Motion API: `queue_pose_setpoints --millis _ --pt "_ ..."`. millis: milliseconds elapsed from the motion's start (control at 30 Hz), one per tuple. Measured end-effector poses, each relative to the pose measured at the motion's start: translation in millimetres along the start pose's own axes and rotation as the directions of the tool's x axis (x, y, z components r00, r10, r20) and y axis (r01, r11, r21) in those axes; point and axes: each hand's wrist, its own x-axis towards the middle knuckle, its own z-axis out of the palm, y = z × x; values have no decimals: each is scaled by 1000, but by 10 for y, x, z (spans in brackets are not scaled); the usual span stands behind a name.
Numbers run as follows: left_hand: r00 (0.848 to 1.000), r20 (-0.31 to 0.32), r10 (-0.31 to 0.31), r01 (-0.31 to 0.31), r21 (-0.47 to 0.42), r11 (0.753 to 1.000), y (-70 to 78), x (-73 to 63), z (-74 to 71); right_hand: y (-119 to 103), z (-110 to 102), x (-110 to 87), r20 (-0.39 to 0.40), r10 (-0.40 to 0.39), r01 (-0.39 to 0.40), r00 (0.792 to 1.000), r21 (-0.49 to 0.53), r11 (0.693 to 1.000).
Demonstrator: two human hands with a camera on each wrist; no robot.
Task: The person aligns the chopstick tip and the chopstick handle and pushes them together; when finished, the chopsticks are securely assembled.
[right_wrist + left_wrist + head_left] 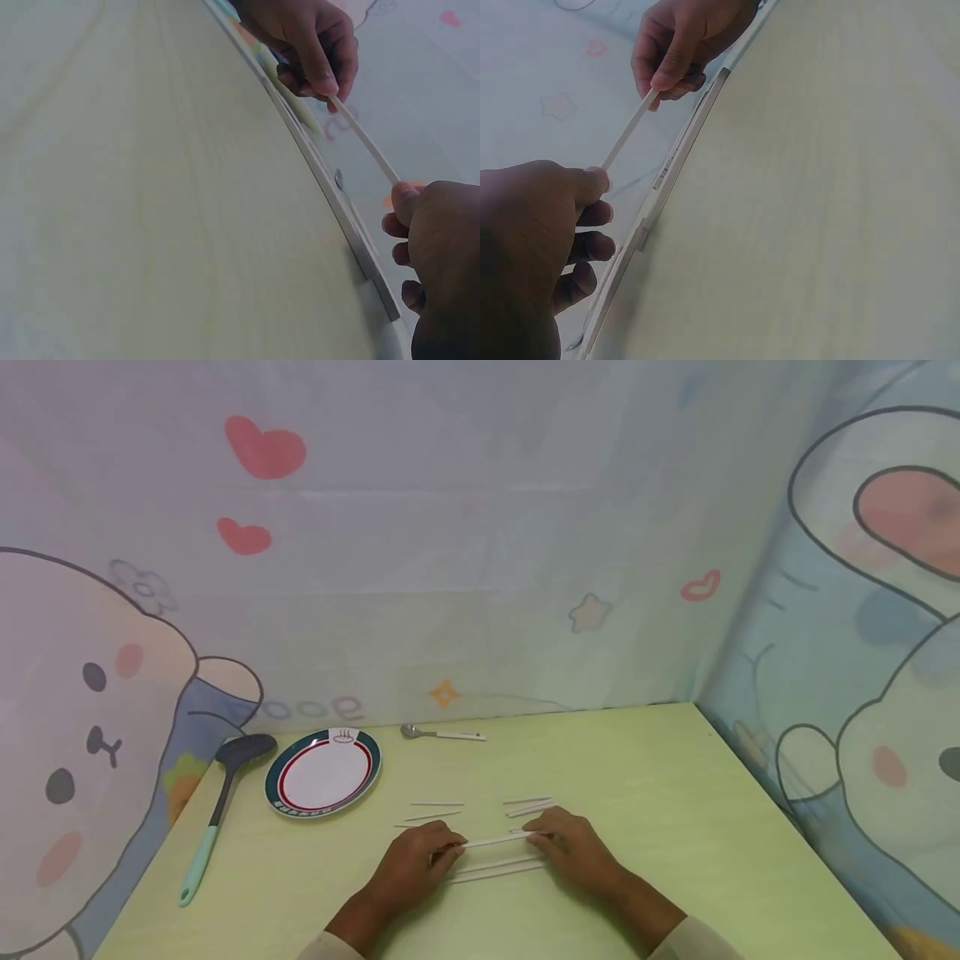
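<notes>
Toward the near middle of the counter (645, 777), a thin pale stick (495, 841) is spanning the gap between two hands. Left hand (422, 862) is pinching it near its left end; right hand (576, 852) is pinching it near its right end. Grasp is showing clearly in both wrist views, thumb against fingers on each side, other fingers curling loosely.

Key relation: stick is lying directly between the hands, extending right from the left hand and left from the right hand. Neither hand is standing nearer; each is holding its own end. Long axis is running left to right, with the right end angling slightly farther. Fingertips are covering both tips, so no distinct pointing end is showing. Height above the counter is hard to judge from the head view; it is probably being held a little clear.

Just to the near side, two long sticks (498, 874) are lying close together, running almost parallel to the held one. On the far side, short sticks at left (433, 816) are resting just beyond the left hand, and short sticks at right (530, 809) just beyond the right.

Farther left, a plate (322, 777) and a ladle (217, 818) are resting; a spoon (450, 735) is lying near the far edge.
</notes>
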Motion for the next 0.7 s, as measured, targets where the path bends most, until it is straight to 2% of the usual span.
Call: queue_pose_setpoints --millis 167,367,467,700 --pt "998 -40 53 -53 -12 999 -49 8 20 56 -2 -6 -24 -17 16 1000 -24 1000" --pt "982 -127 141 -140 19 990 -95 5 65 54 -23 -16 -14 17 -18 1000 -27 999" --pt "980 -128 151 -148 30 988 -106 -16 91 47 -37 -44 5 34 -34 999 -59 998" --pt "990 -98 103 -95 82 992 -63 -40 104 61 -54 -85 61 79 -69 995 -147 987"
